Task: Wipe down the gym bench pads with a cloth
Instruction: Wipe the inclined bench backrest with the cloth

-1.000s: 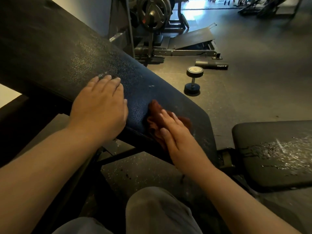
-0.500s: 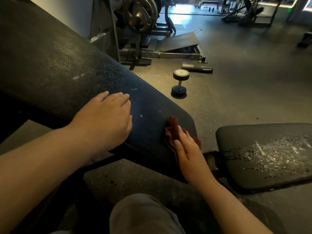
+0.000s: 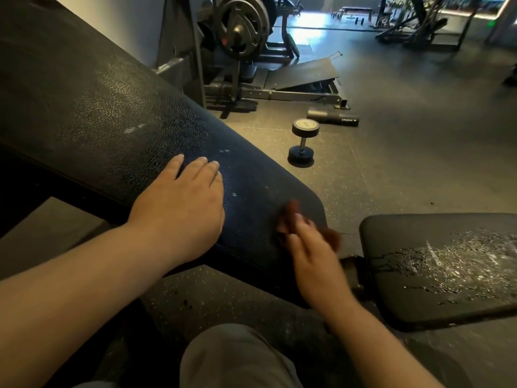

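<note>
The left hand [image 3: 181, 208] lies flat, fingers straight, its grip open on the slanted black textured leather-look back pad [image 3: 106, 119]. Just right of it, at the pad's lower rounded end, the right hand [image 3: 313, 256] shows blurred; its fingers stretch out over a crumpled reddish-brown cloth [image 3: 293, 210], pressing it to the pad, the grip not curled round it. Right of that grip sits the flat black seat pad [image 3: 436, 301], apart from the back pad and speckled with wet droplets. Beyond both grips on the speckled rubber floor [image 3: 419, 169] stand a small black dumbbell [image 3: 303, 142] and a black cylinder [image 3: 333, 119], its white lettering unreadable.
</note>
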`<state>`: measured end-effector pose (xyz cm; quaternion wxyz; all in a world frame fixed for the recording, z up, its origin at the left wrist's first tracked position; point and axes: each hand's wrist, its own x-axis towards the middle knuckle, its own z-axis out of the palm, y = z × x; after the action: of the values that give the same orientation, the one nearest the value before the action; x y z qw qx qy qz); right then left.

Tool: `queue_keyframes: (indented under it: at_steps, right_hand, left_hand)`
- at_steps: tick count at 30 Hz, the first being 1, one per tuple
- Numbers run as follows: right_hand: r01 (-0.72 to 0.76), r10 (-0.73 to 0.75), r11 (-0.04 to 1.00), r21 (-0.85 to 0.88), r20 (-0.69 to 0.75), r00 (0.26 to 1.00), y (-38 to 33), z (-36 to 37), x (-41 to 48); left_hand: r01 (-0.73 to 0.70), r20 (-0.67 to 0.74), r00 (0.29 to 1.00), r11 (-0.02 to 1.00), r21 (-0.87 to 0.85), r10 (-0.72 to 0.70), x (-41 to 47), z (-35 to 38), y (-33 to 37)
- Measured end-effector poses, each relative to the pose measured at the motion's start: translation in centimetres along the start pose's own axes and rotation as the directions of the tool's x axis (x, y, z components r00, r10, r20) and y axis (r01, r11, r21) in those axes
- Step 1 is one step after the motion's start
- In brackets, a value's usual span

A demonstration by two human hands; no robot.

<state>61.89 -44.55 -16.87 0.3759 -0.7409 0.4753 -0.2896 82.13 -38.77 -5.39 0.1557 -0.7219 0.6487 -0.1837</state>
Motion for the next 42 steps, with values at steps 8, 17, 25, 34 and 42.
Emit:
queue_keyframes:
  at_steps: [8, 17, 25, 34, 42]
  right_hand:
    - [-0.005, 0.004, 1.000, 0.025, 0.023, 1.000, 2.6, -1.6, -0.1]
    - [0.255, -0.246, 0.966, -0.042, 0.143, 0.959, -2.3, 0.7, -1.7]
    - [0.072, -0.071, 0.996, -0.051, 0.036, 0.997, -1.2, 0.7, -0.8]
    - [-0.125, 0.129, 0.990, -0.072, 0.061, 0.990, 4.0, -2.2, 0.8]
    - [0.188, -0.182, 0.982, -0.014, 0.196, 0.964, -5.1, 1.0, 5.2]
  left_hand:
    - [-0.010, -0.049, 0.999, 1.000, 0.013, 0.011, 0.1, 0.4, -0.1]
    - [-0.019, -0.072, 0.997, 0.999, 0.029, 0.021, 0.2, 0.9, 0.4]
    - [0.001, -0.097, 0.995, 1.000, 0.026, 0.002, 0.4, 1.2, 0.6]
    - [-0.020, -0.095, 0.995, 0.999, -0.028, 0.017, 0.2, 1.0, 0.5]
    - [-0.041, -0.108, 0.993, 0.999, -0.009, 0.040, 0.4, 0.9, 0.2]
